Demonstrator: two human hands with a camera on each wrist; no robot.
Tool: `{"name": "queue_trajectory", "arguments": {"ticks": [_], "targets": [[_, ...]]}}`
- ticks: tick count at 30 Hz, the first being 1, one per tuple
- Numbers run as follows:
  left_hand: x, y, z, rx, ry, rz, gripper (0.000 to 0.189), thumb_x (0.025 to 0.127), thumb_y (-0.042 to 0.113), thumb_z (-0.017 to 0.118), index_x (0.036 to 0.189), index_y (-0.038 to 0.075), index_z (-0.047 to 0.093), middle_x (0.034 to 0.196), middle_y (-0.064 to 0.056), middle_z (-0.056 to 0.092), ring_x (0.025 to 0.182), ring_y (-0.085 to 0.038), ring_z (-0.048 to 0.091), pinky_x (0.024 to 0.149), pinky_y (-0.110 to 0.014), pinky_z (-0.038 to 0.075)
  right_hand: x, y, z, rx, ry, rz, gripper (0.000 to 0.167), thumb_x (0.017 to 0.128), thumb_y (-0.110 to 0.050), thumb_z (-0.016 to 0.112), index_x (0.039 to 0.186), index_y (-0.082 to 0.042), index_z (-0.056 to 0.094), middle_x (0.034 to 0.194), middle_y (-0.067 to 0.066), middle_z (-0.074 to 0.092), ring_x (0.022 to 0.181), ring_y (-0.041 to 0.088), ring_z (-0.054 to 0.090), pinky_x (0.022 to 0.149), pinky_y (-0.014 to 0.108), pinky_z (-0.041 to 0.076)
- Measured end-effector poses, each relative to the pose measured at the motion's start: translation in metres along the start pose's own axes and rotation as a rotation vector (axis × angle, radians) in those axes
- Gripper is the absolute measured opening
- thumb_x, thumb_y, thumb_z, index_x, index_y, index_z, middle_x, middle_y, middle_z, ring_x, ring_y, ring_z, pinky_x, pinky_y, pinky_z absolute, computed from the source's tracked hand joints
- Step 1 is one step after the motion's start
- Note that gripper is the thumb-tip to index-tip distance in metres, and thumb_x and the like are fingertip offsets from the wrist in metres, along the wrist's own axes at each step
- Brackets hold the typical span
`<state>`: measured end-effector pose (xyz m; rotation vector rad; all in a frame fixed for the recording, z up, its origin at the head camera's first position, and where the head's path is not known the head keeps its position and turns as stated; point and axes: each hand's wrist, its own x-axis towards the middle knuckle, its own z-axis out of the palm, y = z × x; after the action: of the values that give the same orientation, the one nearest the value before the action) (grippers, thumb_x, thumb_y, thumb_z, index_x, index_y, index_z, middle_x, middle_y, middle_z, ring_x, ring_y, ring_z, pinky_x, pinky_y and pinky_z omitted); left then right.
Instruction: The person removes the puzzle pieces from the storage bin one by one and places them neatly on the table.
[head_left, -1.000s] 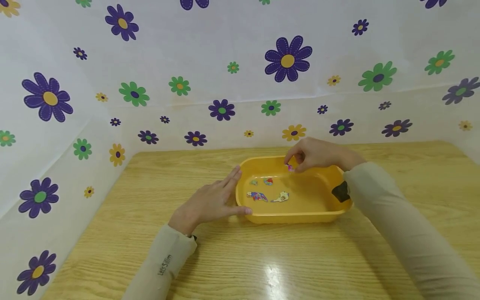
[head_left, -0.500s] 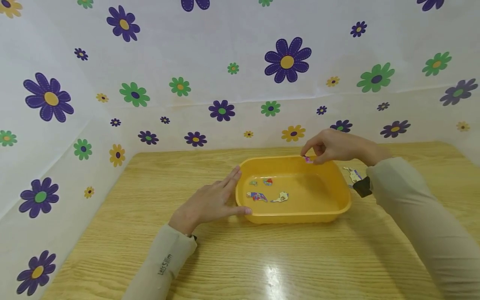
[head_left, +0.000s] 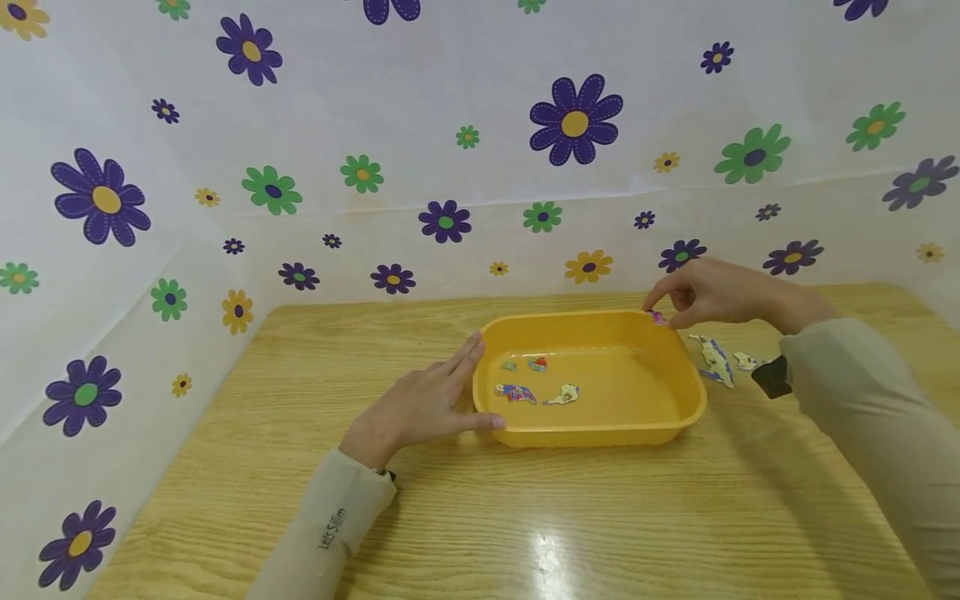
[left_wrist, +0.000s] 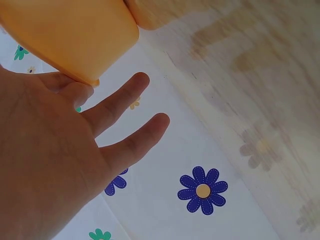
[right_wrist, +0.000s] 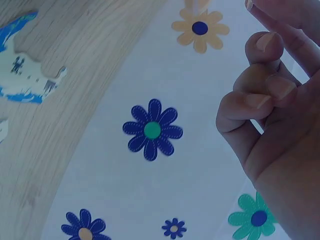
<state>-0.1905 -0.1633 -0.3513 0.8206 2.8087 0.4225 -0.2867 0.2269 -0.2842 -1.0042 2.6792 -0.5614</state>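
A: What is the right hand [head_left: 712,292] doing?
B: It pinches a small pink piece [head_left: 658,317] between thumb and index finger, at the far right corner of the yellow tray [head_left: 592,437]. I cannot tell whether the piece touches the rim. In the right wrist view, the other fingers curl toward the palm.
A: And the left hand [head_left: 416,404]?
B: It rests against the left end of the tray, fingers extended, thumb on the near left corner. The left wrist view shows two fingers held out straight, clear of the tray wall.
A: What lies inside the tray?
B: Four flat pieces, all toward the left. A small greenish piece [head_left: 509,366] and a red and blue piece [head_left: 537,364] sit on the far side; a purple patterned piece [head_left: 515,393] and a cream piece [head_left: 564,394] lie nearer.
A: Anything outside it?
B: Yes, a large cream and blue piece [head_left: 716,362] lies on the wooden table [head_left: 450,517], just right of the tray, with a smaller whitish piece [head_left: 746,361] farther right, near the right sleeve [head_left: 862,383].
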Motion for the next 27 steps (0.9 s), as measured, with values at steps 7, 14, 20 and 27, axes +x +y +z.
{"name": "queue_trajectory", "arguments": {"ticks": [7,14,20,27], "targets": [[-0.001,0.000,0.001,-0.009,0.003,-0.007,0.105,0.094,0.064,0.060,0.163,0.005,0.007,0.169,-0.008,0.001,0.148,-0.038,0.029,0.117,-0.052,0.031,-0.020,0.016,-0.001,0.023,0.063,0.008,0.028,0.084,0.001,0.076,0.112,0.000,0.074,0.067,-0.004,0.047,0.061,0.010,0.043,0.055,0.024,0.039],[0.000,0.000,0.001,-0.012,0.005,-0.005,0.105,0.093,0.064,0.060,0.163,0.005,0.008,0.169,-0.008,0.001,0.147,-0.038,0.030,0.117,-0.053,0.032,-0.042,0.034,0.001,0.012,0.096,0.071,0.027,0.085,0.002,0.075,0.112,0.000,0.074,0.068,-0.005,0.048,0.060,0.007,0.042,0.055,0.024,0.038],[0.000,0.001,0.001,-0.019,0.003,-0.005,0.105,0.093,0.064,0.060,0.163,0.006,0.008,0.169,-0.007,0.001,0.148,-0.038,0.029,0.117,-0.052,0.031,-0.060,0.047,0.002,-0.012,0.079,0.155,0.029,0.087,-0.002,0.075,0.116,0.000,0.072,0.071,-0.002,0.048,0.063,0.009,0.042,0.055,0.025,0.036],[0.000,0.001,0.000,-0.019,0.003,-0.011,0.105,0.093,0.065,0.060,0.163,0.007,0.006,0.170,-0.006,0.001,0.148,-0.037,0.029,0.118,-0.051,0.031,-0.074,0.068,0.008,-0.021,0.109,0.172,0.029,0.084,-0.001,0.075,0.113,0.000,0.074,0.070,-0.003,0.048,0.063,0.008,0.042,0.055,0.024,0.036]]}}
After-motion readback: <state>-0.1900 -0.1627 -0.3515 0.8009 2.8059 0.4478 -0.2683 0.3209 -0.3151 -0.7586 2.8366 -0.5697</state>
